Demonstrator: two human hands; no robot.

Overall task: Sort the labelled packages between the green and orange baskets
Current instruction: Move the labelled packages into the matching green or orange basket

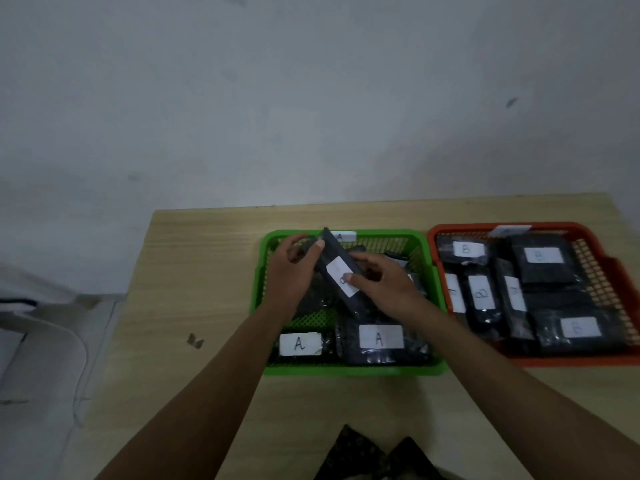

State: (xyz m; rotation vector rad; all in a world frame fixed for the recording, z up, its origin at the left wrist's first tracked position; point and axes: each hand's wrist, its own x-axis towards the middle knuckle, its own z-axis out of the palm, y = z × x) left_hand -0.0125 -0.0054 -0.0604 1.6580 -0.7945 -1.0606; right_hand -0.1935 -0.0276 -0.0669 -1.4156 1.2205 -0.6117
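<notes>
Both hands grip one slim black plastic-wrapped package (341, 271) above the green plastic mesh basket (349, 370): the left hand (291, 268) curls round its far end, and the right hand (384, 282) pinches its white label, whose letter is too blurred to read. Beneath, at the near edge, two black packages carry labels reading "A" (300, 344). Just right, touching rims, the orange plastic mesh basket (620, 271) holds black packages labelled "B" (466, 249). Bare light wooden table (201, 271) lies left.

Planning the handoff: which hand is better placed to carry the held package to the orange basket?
Probably the right hand: it pinches the package on the side nearer the orange basket.
</notes>
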